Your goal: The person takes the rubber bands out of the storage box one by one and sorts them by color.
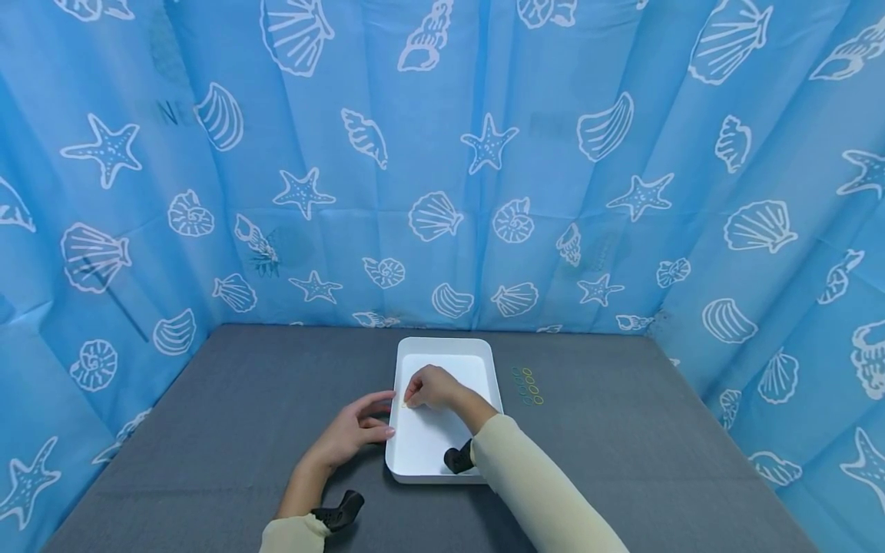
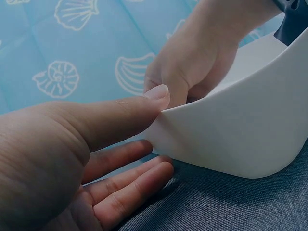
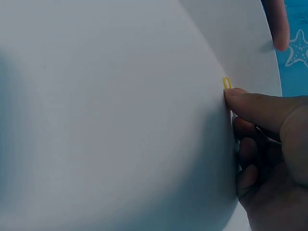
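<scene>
A white rectangular tray (image 1: 442, 470) lies on the table, its long side pointing away from me. Inside it, near the left wall, my right hand (image 1: 432, 386) pinches a thin yellow rubber band (image 3: 227, 83) between thumb and forefinger. Only a small loop of the band sticks out past the fingertips. My left hand (image 1: 356, 430) is at the outside of the tray's left wall, fingers spread and fairly straight. In the left wrist view its thumb touches the rim, while the other fingers sit lower beside the wall.
To the right of the tray, several thin green rings (image 1: 518, 380) and yellow rings (image 1: 529, 381) lie in two rows on the grey tabletop (image 1: 622, 445). A blue curtain (image 1: 442, 153) with white shell prints hangs behind the table and along its sides.
</scene>
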`<state>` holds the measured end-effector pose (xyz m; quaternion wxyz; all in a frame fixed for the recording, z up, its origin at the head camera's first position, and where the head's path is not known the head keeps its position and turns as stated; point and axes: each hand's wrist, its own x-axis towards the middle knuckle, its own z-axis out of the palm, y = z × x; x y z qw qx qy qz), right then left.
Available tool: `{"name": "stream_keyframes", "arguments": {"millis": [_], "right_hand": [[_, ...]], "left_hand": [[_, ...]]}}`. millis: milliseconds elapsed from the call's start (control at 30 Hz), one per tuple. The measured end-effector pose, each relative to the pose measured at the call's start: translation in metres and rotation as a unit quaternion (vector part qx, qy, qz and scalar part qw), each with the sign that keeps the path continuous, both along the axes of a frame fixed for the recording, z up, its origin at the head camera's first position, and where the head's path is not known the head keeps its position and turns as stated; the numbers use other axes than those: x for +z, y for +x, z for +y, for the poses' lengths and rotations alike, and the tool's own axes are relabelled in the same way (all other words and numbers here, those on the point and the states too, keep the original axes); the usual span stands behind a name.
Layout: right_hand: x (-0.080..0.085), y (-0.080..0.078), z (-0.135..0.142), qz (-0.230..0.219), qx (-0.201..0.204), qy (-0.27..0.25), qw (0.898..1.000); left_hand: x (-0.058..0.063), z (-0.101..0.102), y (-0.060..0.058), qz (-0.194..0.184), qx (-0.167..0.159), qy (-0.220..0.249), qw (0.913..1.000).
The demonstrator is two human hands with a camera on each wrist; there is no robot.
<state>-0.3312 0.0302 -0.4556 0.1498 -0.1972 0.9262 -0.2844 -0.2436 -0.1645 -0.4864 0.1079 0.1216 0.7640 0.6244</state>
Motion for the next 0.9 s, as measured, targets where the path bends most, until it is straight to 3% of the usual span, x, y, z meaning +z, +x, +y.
{"name": "stream_keyframes", "arguments": {"millis": [433, 900], "right_hand": [[0.005, -0.001, 0.010, -0.015, 0.004, -0.002, 1.000], [0.026, 0.006, 0.026, 0.007, 0.013, -0.022, 1.000]], "left_hand": [[0.000, 0.002, 0.001, 0.002, 0.000, 0.000, 1.0000], [-0.001, 0.001, 0.000, -0.004, -0.010, 0.014, 0.9998]]}}
